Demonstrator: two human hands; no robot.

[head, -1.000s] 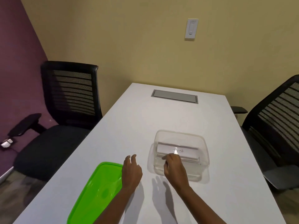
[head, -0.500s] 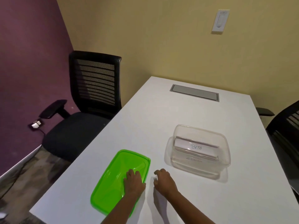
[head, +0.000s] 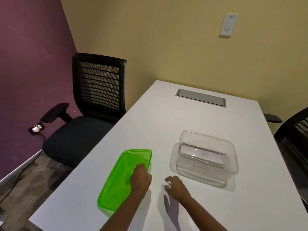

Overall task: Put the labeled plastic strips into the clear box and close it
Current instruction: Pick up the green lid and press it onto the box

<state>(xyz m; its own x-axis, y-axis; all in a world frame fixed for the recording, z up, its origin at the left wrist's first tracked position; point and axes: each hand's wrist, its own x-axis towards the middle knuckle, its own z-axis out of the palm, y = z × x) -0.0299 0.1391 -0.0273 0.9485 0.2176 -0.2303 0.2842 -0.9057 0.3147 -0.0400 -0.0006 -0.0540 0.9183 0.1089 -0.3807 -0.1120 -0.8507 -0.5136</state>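
Both hands near green lid (head: 120, 179); left hand (head: 140, 180) on it, grip unclear

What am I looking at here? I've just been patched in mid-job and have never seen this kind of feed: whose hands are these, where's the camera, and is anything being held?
There is no machine: a person is working with two bare hands. The single picture comes from a wide-angle camera on their head, looking forward and down.

On the white table stands an open clear box with labeled strips inside; the top one reads BETA. Apart from it, to the left, lies a green lid.

The left hand rests on the lid's right edge; whether its fingers have gripped it cannot be told. The right hand is beside it over the table, fingers curled, holding nothing. The box is not yet closed.

Black chairs stand at both sides.
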